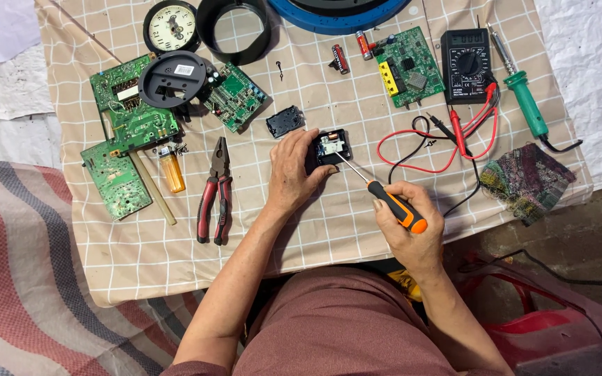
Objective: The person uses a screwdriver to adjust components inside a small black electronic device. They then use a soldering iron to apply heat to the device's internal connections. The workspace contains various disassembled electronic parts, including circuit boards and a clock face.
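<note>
Head view: person seated at checked cloth (357, 230)
Left hand (292, 174): grasping small black clock module (330, 147) — open, white parts showing
Right hand (407, 226): clenched on orange-handled screwdriver (384, 197), tip inside module
Module place: just right of black cover (285, 121)
Pliers (214, 191): well left of module — untouched

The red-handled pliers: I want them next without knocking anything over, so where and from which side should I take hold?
Probably grip the pliers by the two red handles, which point toward you and lie nearly closed. Come from the near edge with the left hand, since the yellow lighter and wooden stick lie close on their left and the metal jaws point away.
</note>
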